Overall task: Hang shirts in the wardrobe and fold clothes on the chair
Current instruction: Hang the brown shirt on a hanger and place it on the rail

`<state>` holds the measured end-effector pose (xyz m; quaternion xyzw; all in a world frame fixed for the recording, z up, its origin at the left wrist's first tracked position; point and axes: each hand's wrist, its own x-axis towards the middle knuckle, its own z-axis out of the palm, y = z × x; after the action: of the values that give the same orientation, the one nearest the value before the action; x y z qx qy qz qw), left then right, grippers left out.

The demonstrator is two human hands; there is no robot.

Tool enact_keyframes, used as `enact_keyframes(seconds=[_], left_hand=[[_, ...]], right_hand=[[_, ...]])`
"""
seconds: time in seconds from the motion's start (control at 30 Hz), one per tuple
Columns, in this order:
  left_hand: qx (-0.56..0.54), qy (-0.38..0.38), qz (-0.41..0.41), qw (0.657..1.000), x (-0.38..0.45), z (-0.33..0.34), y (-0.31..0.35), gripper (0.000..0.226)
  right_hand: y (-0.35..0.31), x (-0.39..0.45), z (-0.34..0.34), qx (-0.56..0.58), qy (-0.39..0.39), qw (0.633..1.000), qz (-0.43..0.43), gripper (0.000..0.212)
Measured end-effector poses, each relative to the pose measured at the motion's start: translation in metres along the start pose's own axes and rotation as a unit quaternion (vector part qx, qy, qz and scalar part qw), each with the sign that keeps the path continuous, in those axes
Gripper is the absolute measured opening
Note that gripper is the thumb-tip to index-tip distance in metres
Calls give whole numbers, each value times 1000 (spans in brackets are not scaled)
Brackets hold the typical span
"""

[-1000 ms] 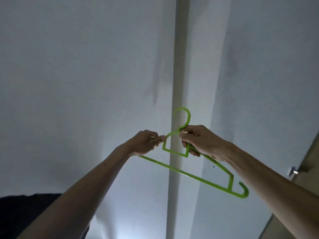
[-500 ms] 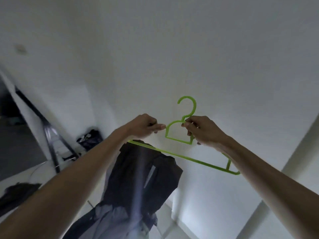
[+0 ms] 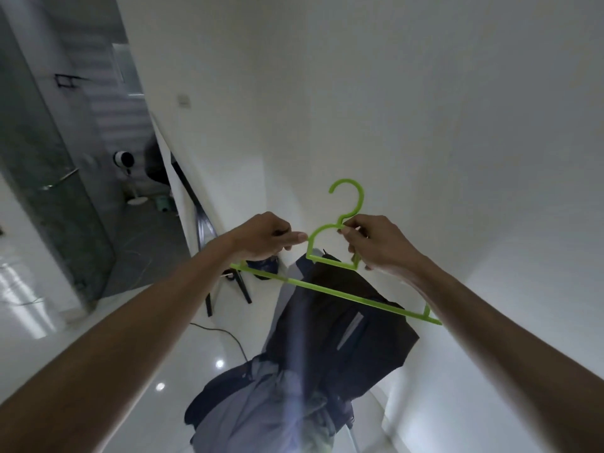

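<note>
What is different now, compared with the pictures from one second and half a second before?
The view swung down and left: the bare wall and ceiling gave way to the floor, a doorway and a pile of dark clothes below the hands. The green hanger kept its place between the hands. Nothing was taken or let go: the left hand still grips one shoulder of the hanger, and the right hand still grips it below the hook.

Pile of clothes [image 3: 277, 410] cut off by the bottom edge, hiding the chair beneath; hanger [image 3: 336, 291] left end hidden behind the left hand [image 3: 261, 238].
</note>
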<state>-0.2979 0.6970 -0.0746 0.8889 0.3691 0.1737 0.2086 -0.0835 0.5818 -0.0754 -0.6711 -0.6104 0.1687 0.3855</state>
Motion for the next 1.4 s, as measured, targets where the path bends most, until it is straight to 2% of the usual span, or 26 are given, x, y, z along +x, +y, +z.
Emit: enact_keyframes(seconds=[0.2, 0.37, 0.57, 0.67, 0.77, 0.83, 0.93, 1.03, 1.17, 1.27, 1.33, 1.4], left_hand=[[-1, 16, -5, 1000, 0, -3, -18, 43], [-20, -13, -5, 1000, 24, 17, -54, 43], [-63, -106, 27, 992, 99, 49, -96, 46], [-128, -166, 41, 977, 155, 75, -127, 62], [-152, -217, 59, 963, 213, 109, -163, 60], [-123, -221, 72, 965, 242, 130, -185, 58], [-15, -222, 109, 969, 289, 159, -215, 54], [24, -244, 120, 962, 333, 191, -230, 48], [131, -284, 89, 946, 374, 239, -232, 64], [155, -290, 57, 943, 392, 261, -227, 65], [143, -286, 27, 947, 397, 269, -223, 57], [133, -273, 19, 953, 396, 274, -217, 38]], right_hand=[[-3, 16, 18, 50, -8, 998, 31, 20], [12, 40, 47, 116, 2, 989, 90, 27], [49, 73, 84, 96, 126, 977, 146, 22], [72, 99, 103, 58, 199, 958, 197, 21], [97, 124, 130, 16, 259, 926, 272, 26], [108, 133, 145, -10, 282, 905, 320, 27], [117, 140, 159, -58, 309, 872, 375, 27], [126, 146, 168, -105, 320, 843, 419, 27], [142, 159, 172, -135, 335, 816, 451, 28], [153, 171, 175, -140, 342, 807, 460, 26], [160, 177, 179, -143, 340, 805, 465, 25], [166, 178, 185, -144, 342, 801, 471, 25]])
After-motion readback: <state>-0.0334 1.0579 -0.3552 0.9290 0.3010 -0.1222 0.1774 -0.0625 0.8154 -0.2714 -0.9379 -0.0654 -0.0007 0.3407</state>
